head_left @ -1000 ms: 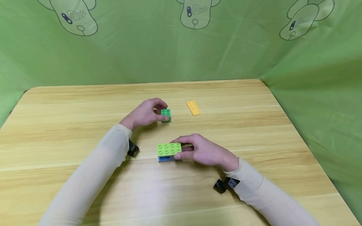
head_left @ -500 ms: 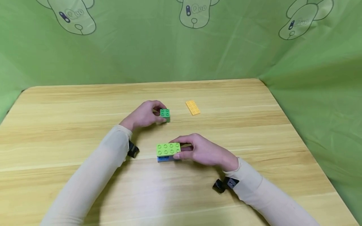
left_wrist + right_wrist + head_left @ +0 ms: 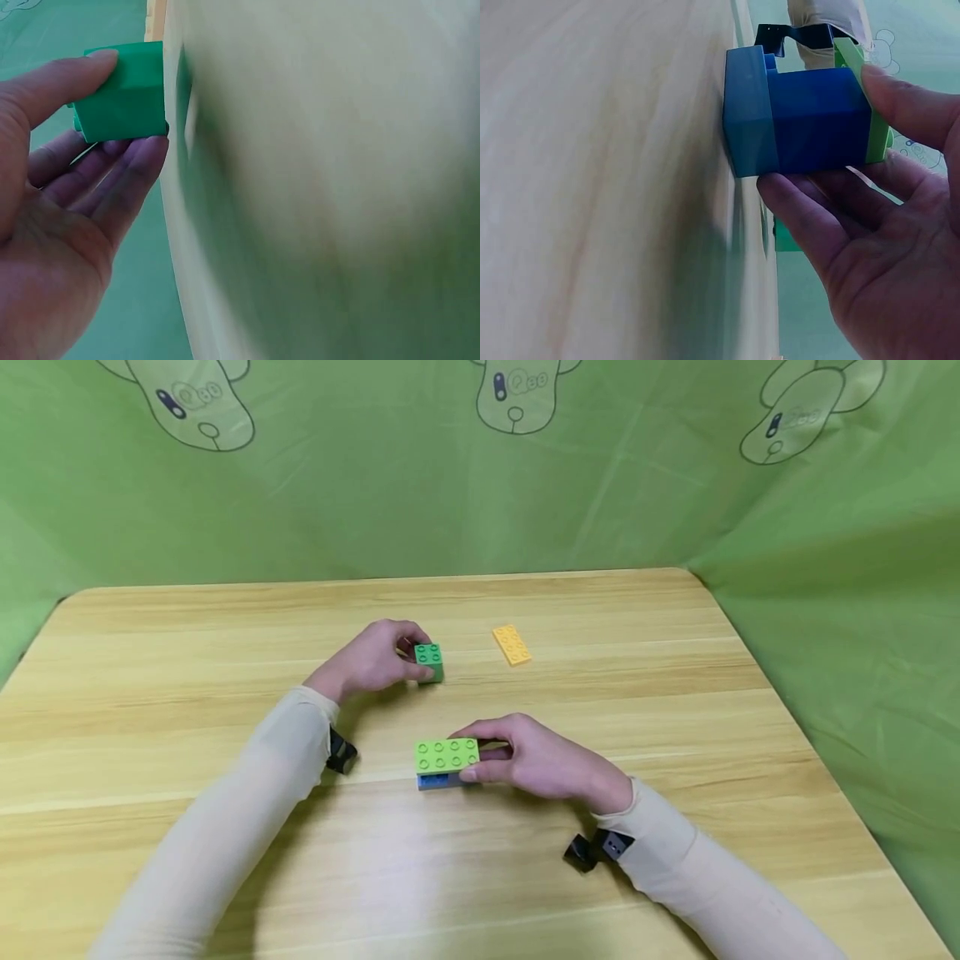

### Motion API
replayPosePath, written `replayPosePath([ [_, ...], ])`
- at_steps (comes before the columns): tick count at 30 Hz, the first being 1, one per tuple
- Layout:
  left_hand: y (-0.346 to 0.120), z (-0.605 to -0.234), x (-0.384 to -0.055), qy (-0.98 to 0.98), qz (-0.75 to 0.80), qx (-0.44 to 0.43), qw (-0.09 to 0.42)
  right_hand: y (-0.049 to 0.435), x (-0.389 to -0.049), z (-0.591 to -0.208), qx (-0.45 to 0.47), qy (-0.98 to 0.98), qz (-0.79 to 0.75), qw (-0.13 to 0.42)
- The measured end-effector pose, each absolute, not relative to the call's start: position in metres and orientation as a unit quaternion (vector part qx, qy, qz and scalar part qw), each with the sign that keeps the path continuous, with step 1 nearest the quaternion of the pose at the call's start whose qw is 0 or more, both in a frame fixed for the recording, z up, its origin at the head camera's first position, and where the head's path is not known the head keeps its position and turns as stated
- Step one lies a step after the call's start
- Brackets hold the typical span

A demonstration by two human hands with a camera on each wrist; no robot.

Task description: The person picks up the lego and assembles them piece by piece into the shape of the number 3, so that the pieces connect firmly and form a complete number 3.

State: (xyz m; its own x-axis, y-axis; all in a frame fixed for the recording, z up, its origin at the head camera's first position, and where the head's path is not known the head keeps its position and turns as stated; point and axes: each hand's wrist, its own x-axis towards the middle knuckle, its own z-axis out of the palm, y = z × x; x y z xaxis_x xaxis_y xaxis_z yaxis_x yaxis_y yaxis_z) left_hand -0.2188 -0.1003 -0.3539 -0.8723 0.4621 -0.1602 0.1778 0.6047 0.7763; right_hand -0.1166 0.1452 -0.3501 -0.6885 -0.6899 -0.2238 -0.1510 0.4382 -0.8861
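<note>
In the head view my left hand [image 3: 371, 658] pinches a green building brick [image 3: 429, 662] with two-by-two studs. Its thumb [image 3: 101, 67] presses one side of the brick in the left wrist view, fingers on the opposite side, close over the table. Nearer to me, my right hand [image 3: 543, 760] grips a small stack. On top lies a lime-green plate [image 3: 442, 756] with two rows of studs. Beneath it the right wrist view shows a dark blue brick [image 3: 821, 120], and at the bottom a lighter grey-blue brick [image 3: 748, 112].
A yellow-orange studded plate [image 3: 512, 645] lies on the wooden table [image 3: 637, 693], right of the green brick. Green cloth [image 3: 375, 510] with printed figures hangs behind the table and along its sides. Black devices [image 3: 600, 850] are worn at both wrists.
My left hand has shifted a little to the left with the green brick, away from the yellow-orange plate. The right hand and its stack have stayed in place.
</note>
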Motion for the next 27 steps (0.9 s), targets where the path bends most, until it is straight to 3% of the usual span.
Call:
replayPosePath([
  [27,-0.110,-0.348,-0.190,0.864,0.452,0.182,0.130,0.145,-0.115,-0.351,-0.268,0.797,-0.460,0.285],
])
